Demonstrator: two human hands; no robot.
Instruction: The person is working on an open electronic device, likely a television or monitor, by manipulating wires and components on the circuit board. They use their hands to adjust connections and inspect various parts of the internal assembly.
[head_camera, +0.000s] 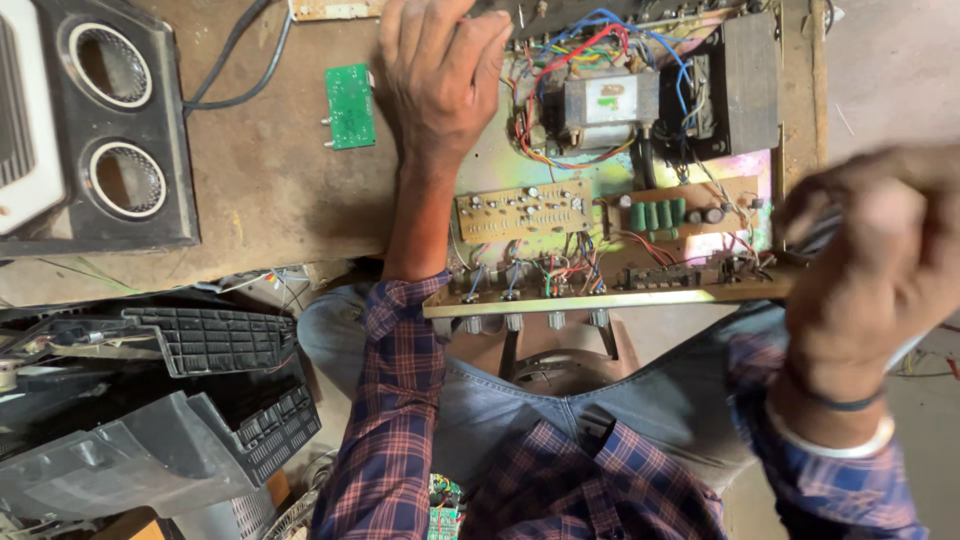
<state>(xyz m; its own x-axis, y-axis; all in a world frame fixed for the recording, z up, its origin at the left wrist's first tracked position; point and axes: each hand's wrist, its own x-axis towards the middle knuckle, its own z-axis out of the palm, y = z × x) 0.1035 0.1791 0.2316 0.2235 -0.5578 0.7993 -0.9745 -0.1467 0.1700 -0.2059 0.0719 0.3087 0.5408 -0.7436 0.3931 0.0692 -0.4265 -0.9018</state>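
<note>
I see the open amplifier chassis (610, 200) at the bench (270, 190) edge. My left hand (440, 75) presses flat on its far corner; my right hand (870, 260), blurred, grip unclear. Brace firmly, clear of wiring (570, 60).

Worn brown desk (270, 190), scratched and dusty, lit by warm daylight. Black twin-driver speaker box (110, 120) at its far left edge, black cable (235, 70) running past it. Grey plastic casings (150, 440) piled on the floor lower left. Bare concrete floor (890, 70) at right.
</note>
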